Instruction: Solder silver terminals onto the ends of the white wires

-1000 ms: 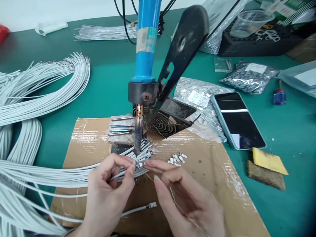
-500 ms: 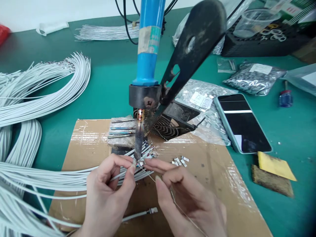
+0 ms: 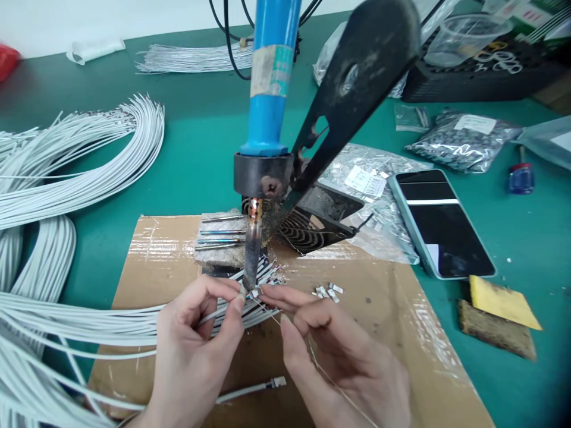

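Note:
A blue soldering iron (image 3: 269,122) is clamped upright in a black metal holder (image 3: 352,77), its tip pointing down between my hands. My left hand (image 3: 191,351) pinches a white cable by its end, right at the tip. From the other side, my right hand (image 3: 343,356) has a thin solder wire (image 3: 341,392) running through its fingers towards the tip. Its forefinger reaches a small white connector (image 3: 255,293) at the cable's end; whether it grips the connector is unclear. Below lies a loose cable with a connector on its end (image 3: 276,383).
A cardboard sheet (image 3: 165,249) covers the green table. White cable bundles (image 3: 89,318) fill the left. Small connectors (image 3: 330,291) lie right of the tip, near a black fan (image 3: 312,223). Farther right are a phone (image 3: 446,226), a yellow sponge (image 3: 504,302) and plastic bags (image 3: 468,139).
Both hands stay almost still at the iron's tip. The view has shifted slightly, and the loose cable below sits a little differently.

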{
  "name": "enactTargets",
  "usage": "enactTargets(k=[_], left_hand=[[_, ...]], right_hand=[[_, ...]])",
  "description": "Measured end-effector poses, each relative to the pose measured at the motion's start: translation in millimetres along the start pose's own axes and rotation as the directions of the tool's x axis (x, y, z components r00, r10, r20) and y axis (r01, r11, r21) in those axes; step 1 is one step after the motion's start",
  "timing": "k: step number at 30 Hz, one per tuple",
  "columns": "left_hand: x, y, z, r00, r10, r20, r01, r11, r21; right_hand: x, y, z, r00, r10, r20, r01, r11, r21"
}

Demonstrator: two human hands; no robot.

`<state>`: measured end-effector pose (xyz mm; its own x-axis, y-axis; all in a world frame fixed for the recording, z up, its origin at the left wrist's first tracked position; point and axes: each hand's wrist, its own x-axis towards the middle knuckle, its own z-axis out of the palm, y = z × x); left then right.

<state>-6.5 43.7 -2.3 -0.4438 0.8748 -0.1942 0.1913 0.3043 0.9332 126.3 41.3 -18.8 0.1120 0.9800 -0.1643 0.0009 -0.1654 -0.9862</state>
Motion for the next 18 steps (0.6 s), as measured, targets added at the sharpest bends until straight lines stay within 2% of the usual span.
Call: enactTargets(k=[5, 11, 18], left_hand=[[5.3, -5.7, -2.5, 0.997, 0.064, 0.043, -0.061, 0.996, -0.061], [9.3, -3.9, -2.1, 0.995, 0.088, 0.042, -0.085, 0.994, -0.072], [8.5, -1.1, -4.4, 0.996, 0.087, 0.036, -0.083, 0.991, -0.100]], right_hand=[[2.7, -1.1, 1.6, 1.000, 0.003, 0.017, -0.003, 0.999, 0.037], [6.4, -2.2, 3.3, 0.999, -0.014, 0.032, 0.013, 0.999, 0.048], [4.1, -9.7, 8.8, 0.999, 0.009, -0.034, -0.007, 0.997, 0.071]])
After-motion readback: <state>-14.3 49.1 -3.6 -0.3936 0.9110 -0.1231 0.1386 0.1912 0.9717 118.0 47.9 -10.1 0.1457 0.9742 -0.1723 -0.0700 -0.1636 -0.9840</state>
